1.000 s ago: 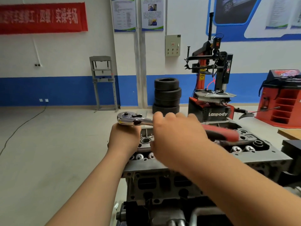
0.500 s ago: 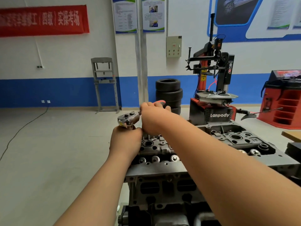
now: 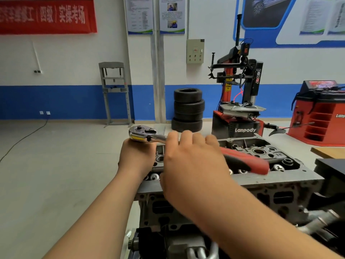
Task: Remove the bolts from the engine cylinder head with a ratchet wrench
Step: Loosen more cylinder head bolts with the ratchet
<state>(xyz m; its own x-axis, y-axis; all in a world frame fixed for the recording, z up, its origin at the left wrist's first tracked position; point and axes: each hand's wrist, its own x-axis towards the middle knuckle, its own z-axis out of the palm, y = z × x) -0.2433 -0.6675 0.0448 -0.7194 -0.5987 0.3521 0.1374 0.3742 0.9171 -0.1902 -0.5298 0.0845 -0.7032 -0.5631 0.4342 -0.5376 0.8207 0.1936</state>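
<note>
**Ratchet wrench, held two-handed over cylinder head**

Ratchet wrench: at frame centre, lying roughly level above the left end of the cylinder head. Chrome head to the left, red-and-black handle trailing down to the right, blurred.

Right hand: centre frame, back toward the camera. Grip closed, fingers curled over the shaft where chrome meets red handle.

Left hand: directly beneath the chrome head and touching it, back toward the camera. Fingers hidden on the far side, so grip state not discernible, nor anything held below the head.

Cylinder head: grey casting on an engine block, lower centre to right of frame, with round bores and valve gear showing on top. Bolts not distinguishable, and the spot under the wrench head covered by the left hand.

Background, upper half of frame:
- stack of tyres against the blue-banded wall
- tyre changer marked Lanpody, right of the tyres
- red wheel balancer at far right
- grey press frame left of centre
- red banner at upper left
</note>
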